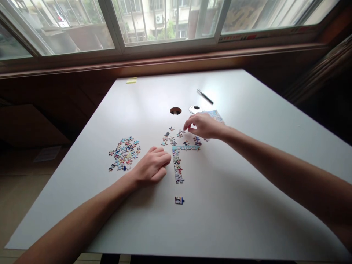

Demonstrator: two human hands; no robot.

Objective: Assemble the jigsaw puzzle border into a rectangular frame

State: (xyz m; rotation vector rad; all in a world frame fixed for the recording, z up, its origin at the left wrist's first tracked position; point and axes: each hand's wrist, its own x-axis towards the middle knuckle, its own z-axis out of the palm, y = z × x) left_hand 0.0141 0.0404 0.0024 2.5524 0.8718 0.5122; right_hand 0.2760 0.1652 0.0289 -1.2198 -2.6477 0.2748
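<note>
An L-shaped strip of joined jigsaw pieces (178, 165) lies flat on the white table, its top arm running right. My left hand (154, 164) rests on the table just left of this strip, fingers curled in; whatever may be inside them is hidden. Over the loose puzzle pieces (180, 134) above the strip hovers my right hand (202, 125), bent fingers and thumb apart, with no piece visible between them. A single corner-like puzzle piece (179, 200) sits below the strip. To the left of my left hand spreads a heap of mixed puzzle pieces (125, 152).
A printed picture sheet (216, 116) lies partly behind my right hand. Farther back are a round metallic cover (195, 109), a round hole (175, 110) in the table, a dark pen (205, 96) and a yellow paper slip (131, 80). Windows (167, 20) stand beyond the table.
</note>
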